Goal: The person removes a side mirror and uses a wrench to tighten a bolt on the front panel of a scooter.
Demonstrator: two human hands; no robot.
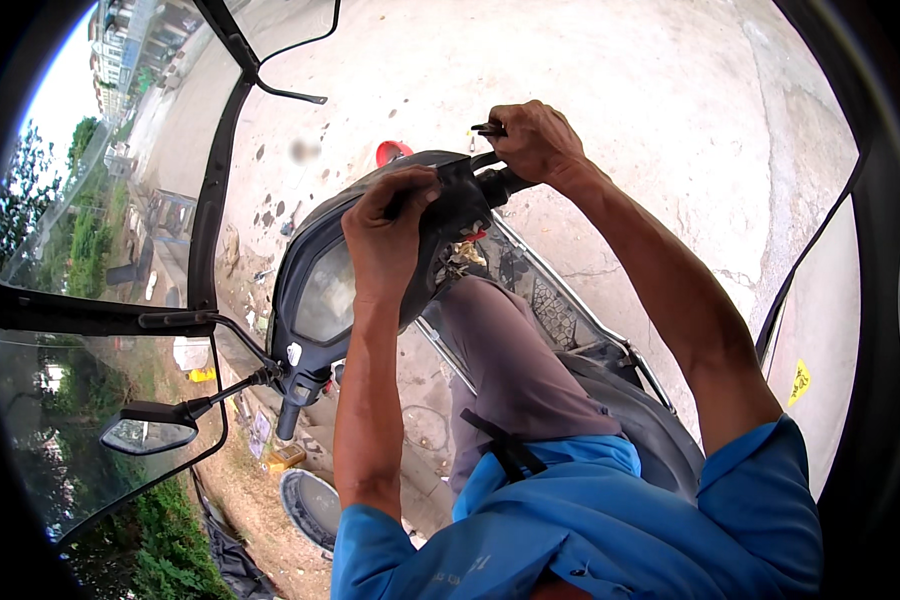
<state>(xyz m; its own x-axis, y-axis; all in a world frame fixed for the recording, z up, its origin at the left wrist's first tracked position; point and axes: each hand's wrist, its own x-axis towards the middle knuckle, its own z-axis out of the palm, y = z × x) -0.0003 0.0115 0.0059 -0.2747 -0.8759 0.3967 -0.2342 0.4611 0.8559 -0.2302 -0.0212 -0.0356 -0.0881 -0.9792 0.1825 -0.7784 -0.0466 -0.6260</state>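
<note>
A dark scooter's handlebar cover [450, 190] lies before me, with a pale instrument panel [325, 290] at its left. My left hand [382, 230] rests against the cover beside the panel, its fingers bent and closed toward the thumb. Something dark shows between them, too shadowed to name. Over the right end of the cover, next to the right handlebar grip [502, 186], my right hand [540, 140] is closed in a fist. A short black piece [489, 129] sticks out of it to the left; its kind cannot be made out.
At the left end of the handlebar are the left grip [288, 415] and a mirror [150, 432]. A black frame [210, 190] with clear panels stands left. A red round object [393, 152] shows beyond the cover. A grey basin [312, 505] sits on the ground at lower left.
</note>
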